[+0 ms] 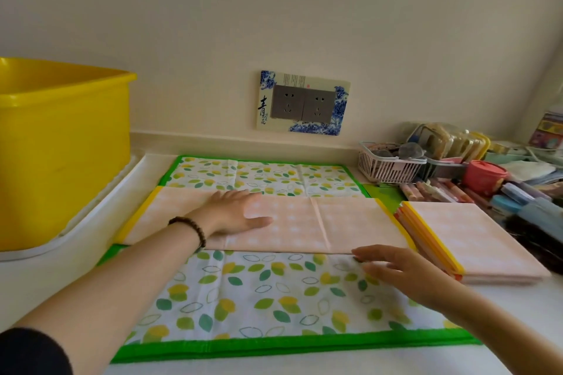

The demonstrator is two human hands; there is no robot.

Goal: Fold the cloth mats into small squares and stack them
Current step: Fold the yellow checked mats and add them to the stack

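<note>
Presently, item one: peach mat (304, 224), centre of frame, folded to a long strip, lying across the unfolded leaf-print mat (259, 292); left hand (234, 211) pressed flat on it, fingers spread, gripping nothing. Right hand (402, 271) hovers at the strip's lower right edge, fingers open. Done: stack of folded squares (469, 246), right of frame. Left, by judgement: strip's cross-folds, the leaf-print mat. Surrounds: yellow bin (61, 146) upper left; white basket (387, 166) and clutter upper right, crowding the stack on the worktop (45, 286).

Socket surround plate (303, 102) on wall, black brush char "青" at left, smaller chars illegible
</note>
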